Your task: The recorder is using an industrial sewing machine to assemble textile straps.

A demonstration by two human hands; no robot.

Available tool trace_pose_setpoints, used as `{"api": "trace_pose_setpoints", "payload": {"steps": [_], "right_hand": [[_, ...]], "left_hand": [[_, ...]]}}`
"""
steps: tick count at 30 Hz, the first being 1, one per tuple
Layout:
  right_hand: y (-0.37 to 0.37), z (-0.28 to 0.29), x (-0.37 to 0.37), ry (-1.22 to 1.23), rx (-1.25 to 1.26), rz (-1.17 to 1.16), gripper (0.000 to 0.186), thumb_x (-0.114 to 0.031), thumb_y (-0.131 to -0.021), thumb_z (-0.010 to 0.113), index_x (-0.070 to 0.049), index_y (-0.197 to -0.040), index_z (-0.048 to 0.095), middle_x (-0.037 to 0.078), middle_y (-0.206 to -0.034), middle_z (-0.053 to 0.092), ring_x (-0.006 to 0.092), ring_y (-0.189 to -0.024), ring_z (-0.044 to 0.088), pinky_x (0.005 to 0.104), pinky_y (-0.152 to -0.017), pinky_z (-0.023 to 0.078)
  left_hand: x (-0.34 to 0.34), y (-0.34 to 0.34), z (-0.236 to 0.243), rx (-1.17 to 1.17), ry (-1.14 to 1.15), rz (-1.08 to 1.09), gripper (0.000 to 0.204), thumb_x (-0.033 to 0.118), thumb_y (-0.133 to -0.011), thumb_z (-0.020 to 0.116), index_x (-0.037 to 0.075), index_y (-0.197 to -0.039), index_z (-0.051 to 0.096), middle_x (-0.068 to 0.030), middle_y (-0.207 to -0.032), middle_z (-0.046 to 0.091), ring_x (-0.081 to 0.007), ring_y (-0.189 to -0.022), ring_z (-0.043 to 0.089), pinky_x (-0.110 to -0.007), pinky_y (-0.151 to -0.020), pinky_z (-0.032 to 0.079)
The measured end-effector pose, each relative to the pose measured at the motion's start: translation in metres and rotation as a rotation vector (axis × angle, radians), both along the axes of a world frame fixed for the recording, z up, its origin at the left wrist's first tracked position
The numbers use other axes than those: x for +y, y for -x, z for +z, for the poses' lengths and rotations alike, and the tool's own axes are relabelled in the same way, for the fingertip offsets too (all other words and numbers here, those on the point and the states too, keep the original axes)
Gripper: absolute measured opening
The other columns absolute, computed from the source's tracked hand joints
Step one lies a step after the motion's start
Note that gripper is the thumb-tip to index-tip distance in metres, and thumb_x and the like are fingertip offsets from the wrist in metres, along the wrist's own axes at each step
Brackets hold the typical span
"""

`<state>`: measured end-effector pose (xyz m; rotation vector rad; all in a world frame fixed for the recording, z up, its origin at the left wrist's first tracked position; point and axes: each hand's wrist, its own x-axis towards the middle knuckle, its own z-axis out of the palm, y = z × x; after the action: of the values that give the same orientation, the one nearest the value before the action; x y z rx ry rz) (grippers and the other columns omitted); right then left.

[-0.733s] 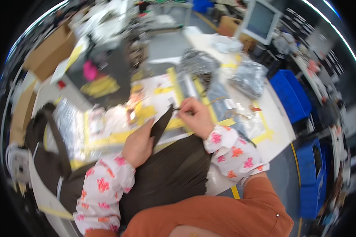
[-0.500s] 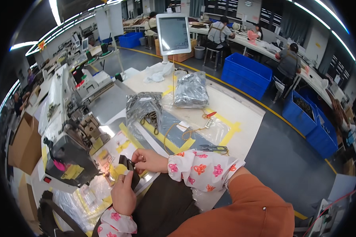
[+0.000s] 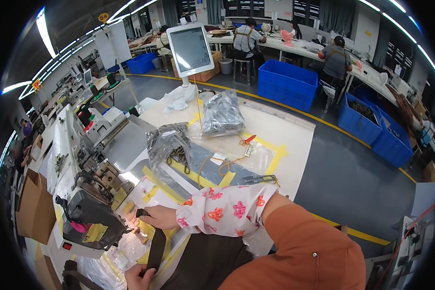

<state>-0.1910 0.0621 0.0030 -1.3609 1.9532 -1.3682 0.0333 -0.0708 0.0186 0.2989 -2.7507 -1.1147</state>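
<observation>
A dark webbing strap [image 3: 156, 249] runs between my two hands, beside the needle area of an industrial sewing machine [image 3: 86, 210]. My right hand [image 3: 160, 217], in a white flowered sleeve cover, is closed on its upper end, close to the lit sewing spot. Lower down, my left hand [image 3: 140, 277] pinches the strap between thumb and fingers; the picture's lower edge cuts off part of that hand. Dark brown fabric [image 3: 210, 261] lies below my right forearm. Another dark strap [image 3: 75, 278] hangs in a loop at the lower left.
On the table are a plastic bag with metal hooks [image 3: 171, 147], a second filled bag [image 3: 222, 113], thread snips [image 3: 258, 179] and a cord with a red tag [image 3: 248, 140]. A screen [image 3: 191, 50] stands behind. Blue bins [image 3: 287, 86] and seated co-workers are farther off.
My left hand has moved down toward the lower edge, and the strap, bunched before, is now stretched between my hands. My right hand has shifted left and down. The whole view has turned slightly.
</observation>
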Motion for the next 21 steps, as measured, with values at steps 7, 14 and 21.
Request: {"api": "trace_pose_setpoints", "payload": {"steps": [7, 14, 21], "right_hand": [[-0.045, 0.005, -0.004, -0.354, -0.208, 0.423, 0.042, -0.031, -0.092, 0.032, 0.005, -0.077, 0.047, 0.009, -0.053, 0.058, 0.0182, -0.044, 0.058, 0.0306, -0.049, 0.046], [-0.051, -0.005, -0.005, -0.366, -0.498, 0.483, 0.043, -0.032, -0.091, 0.03, 0.001, -0.07, 0.048, 0.009, -0.046, 0.052, 0.018, -0.043, 0.057, 0.0301, -0.04, 0.044], [-0.059, -0.011, 0.001, -0.141, -0.47, 0.416, 0.037, -0.027, -0.091, 0.034, 0.001, -0.07, 0.045, 0.008, -0.046, 0.051, 0.0169, -0.04, 0.055, 0.0282, -0.037, 0.043]], "left_hand": [[-0.04, 0.002, 0.013, -0.022, 0.791, 0.31, 0.019, 0.013, -0.083, 0.052, 0.002, -0.068, 0.051, -0.0171, -0.056, 0.053, -0.036, -0.051, 0.052, -0.044, -0.046, 0.037], [0.02, 0.032, -0.024, 0.255, 0.009, 0.16, 0.023, 0.019, -0.091, 0.042, 0.0, -0.085, 0.055, -0.0104, -0.068, 0.058, -0.0194, -0.059, 0.054, -0.03, -0.056, 0.041], [0.011, 0.034, -0.026, 0.24, -0.331, 0.149, 0.021, 0.015, -0.092, 0.044, -0.003, -0.086, 0.054, -0.0043, -0.075, 0.057, -0.0082, -0.069, 0.05, -0.021, -0.064, 0.04]]}}
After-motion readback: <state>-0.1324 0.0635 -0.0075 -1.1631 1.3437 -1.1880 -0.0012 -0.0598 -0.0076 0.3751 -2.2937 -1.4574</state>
